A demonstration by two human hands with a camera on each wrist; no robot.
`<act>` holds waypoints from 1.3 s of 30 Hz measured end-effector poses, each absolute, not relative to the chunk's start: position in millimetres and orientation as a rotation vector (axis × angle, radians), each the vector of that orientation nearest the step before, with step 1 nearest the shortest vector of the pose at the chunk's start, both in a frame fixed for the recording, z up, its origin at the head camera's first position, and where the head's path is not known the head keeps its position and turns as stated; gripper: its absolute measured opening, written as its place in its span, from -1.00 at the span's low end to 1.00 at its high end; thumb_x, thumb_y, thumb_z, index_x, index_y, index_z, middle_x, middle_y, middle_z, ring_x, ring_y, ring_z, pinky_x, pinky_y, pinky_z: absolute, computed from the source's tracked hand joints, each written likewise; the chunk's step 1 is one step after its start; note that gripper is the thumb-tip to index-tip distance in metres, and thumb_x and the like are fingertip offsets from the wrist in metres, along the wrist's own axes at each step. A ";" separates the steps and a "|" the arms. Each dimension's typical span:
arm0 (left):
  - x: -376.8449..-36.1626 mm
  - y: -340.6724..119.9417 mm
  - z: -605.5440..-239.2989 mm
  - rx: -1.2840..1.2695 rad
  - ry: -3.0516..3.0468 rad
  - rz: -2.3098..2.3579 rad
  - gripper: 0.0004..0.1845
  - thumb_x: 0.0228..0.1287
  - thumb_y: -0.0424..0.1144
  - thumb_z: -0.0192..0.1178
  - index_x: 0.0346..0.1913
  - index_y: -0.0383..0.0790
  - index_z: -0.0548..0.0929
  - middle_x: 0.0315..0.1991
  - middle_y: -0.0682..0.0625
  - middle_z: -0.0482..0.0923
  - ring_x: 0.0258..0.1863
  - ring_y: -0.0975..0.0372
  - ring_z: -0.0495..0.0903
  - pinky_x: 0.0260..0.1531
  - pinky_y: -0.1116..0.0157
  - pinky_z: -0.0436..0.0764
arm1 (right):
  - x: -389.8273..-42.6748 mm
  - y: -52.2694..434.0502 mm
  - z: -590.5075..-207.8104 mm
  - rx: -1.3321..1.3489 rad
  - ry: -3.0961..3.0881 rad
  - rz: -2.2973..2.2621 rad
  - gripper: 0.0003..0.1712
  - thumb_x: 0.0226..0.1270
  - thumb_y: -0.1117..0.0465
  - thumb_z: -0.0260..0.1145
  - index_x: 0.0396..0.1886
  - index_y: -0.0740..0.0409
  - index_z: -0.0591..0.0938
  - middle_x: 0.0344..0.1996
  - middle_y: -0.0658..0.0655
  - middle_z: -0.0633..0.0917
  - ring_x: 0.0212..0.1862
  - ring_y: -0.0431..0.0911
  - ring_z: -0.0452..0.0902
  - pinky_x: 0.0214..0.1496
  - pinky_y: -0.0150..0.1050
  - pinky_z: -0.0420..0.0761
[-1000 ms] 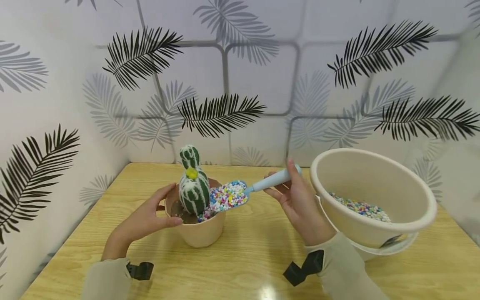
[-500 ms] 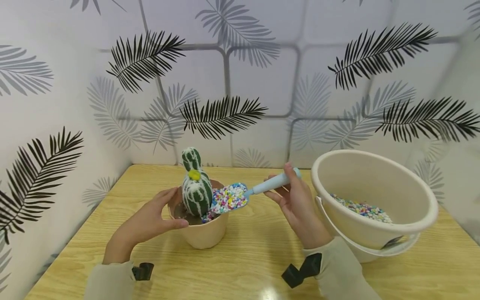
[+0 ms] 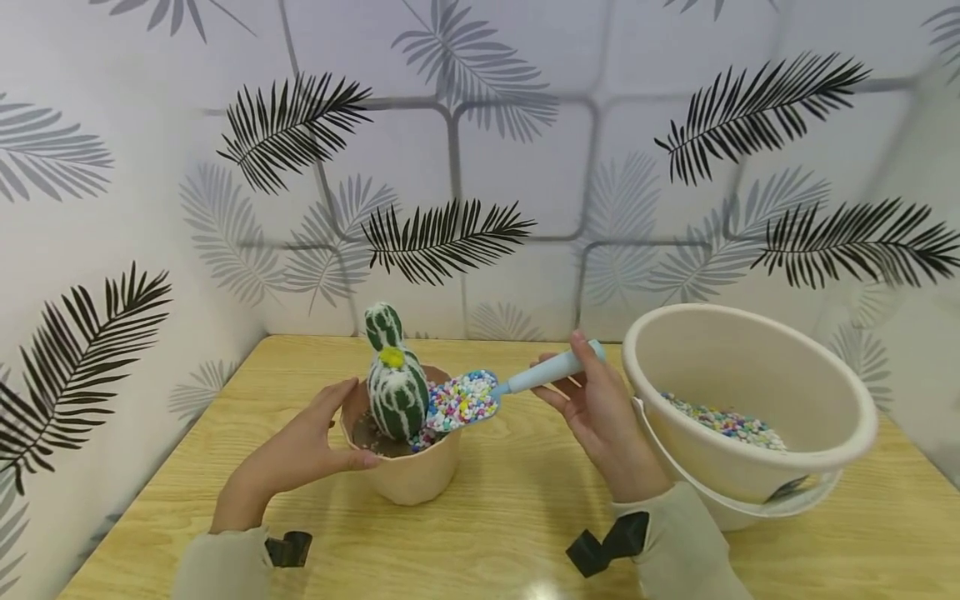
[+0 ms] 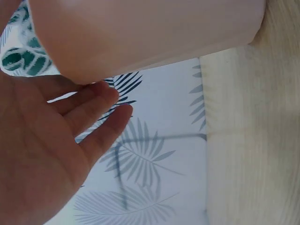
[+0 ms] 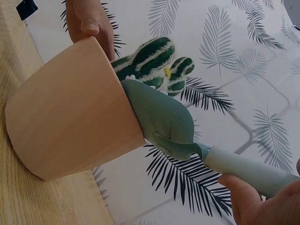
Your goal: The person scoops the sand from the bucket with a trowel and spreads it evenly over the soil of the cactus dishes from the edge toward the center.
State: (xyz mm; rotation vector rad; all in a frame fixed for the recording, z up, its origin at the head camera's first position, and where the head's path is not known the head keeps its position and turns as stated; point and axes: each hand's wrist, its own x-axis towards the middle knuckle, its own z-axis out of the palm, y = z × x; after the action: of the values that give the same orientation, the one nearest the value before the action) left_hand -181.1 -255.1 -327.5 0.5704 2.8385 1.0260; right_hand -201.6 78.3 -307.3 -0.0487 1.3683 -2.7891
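A peach pot point(image 3: 408, 475) stands on the wooden table with a green-and-white toy cactus point(image 3: 396, 392) in it. My left hand point(image 3: 300, 454) rests against the pot's left side, thumb along the near wall and fingers point(image 4: 101, 119) straight beside it. My right hand point(image 3: 600, 417) grips the handle of a light blue scoop point(image 3: 551, 372). The scoop's blade point(image 3: 463, 400) is heaped with coloured pebbles and leans on the pot's right rim, next to the cactus. From the right wrist, the blade's underside point(image 5: 161, 117) lies on the pot point(image 5: 70, 112) rim.
A large cream bucket point(image 3: 817, 450) stands tilted at the right, close to my right wrist, with coloured pebbles point(image 3: 723, 421) in its bottom. Leaf-patterned walls close the table point(image 3: 510, 533) at the back and left.
Hardly anything: the head view has shifted slightly. The loaded scoop stays at the pot's rim, and both hands keep their places.
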 end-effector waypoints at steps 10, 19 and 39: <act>-184.6 -256.2 -333.2 0.567 2.834 1.032 0.17 0.06 0.13 0.37 0.49 -0.39 -0.11 0.48 -0.35 -0.10 0.43 -0.25 -0.02 0.26 -0.24 0.20 | -201.7 78.0 -313.5 -0.238 1.364 -2.798 -0.85 0.46 0.23 0.10 -0.37 0.09 0.51 -0.36 -0.01 0.68 -0.14 -0.12 0.66 -0.04 -0.25 0.66; -179.8 -253.2 -323.6 0.517 2.867 0.947 0.18 0.01 0.18 0.37 0.48 -0.40 -0.05 0.45 -0.36 -0.02 0.38 -0.29 0.09 0.21 -0.23 0.28 | -203.0 76.1 -314.3 -0.243 1.421 -2.798 -0.79 0.51 0.29 -0.03 -0.32 0.06 0.51 -0.33 -0.06 0.69 -0.12 -0.16 0.66 -0.01 -0.25 0.65; -182.4 -258.1 -328.0 0.549 2.864 0.976 0.12 0.01 0.18 0.37 0.50 -0.24 0.01 0.45 -0.31 0.05 0.40 -0.23 0.10 0.23 -0.23 0.26 | -201.5 80.5 -308.7 -0.341 1.573 -2.717 -0.85 0.50 0.20 0.03 -0.27 0.09 0.51 -0.30 -0.02 0.71 -0.10 -0.16 0.68 -0.06 -0.28 0.66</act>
State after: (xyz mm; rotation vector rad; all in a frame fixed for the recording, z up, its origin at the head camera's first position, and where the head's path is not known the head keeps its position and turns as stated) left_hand -182.4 -258.1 -328.0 0.5487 2.8635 0.9756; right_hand -201.5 80.5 -308.7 -0.3413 1.5735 -2.7165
